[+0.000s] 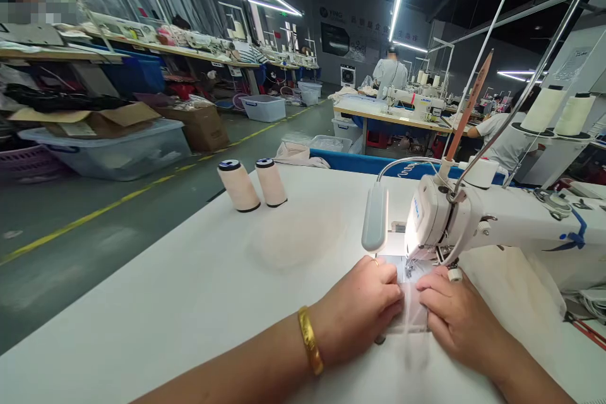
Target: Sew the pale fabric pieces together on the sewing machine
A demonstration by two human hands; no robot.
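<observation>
A white sewing machine (497,221) stands on the white table (189,290), its needle area lit by a small lamp (375,218). A thin, pale sheer fabric piece (411,309) lies under the presser foot. My left hand (362,306), with a gold bracelet on the wrist and a ring, is curled with fingers pressed on the left side of the fabric. My right hand (452,319) presses its right side, fingers bent and close together, just in front of the needle.
Two pale thread cones (239,185) (271,182) stand at the table's far left. Two white spools (558,110) sit on a stand behind the machine. A grey aisle with a yellow line, bins and boxes lies left. Other people work at tables farther back.
</observation>
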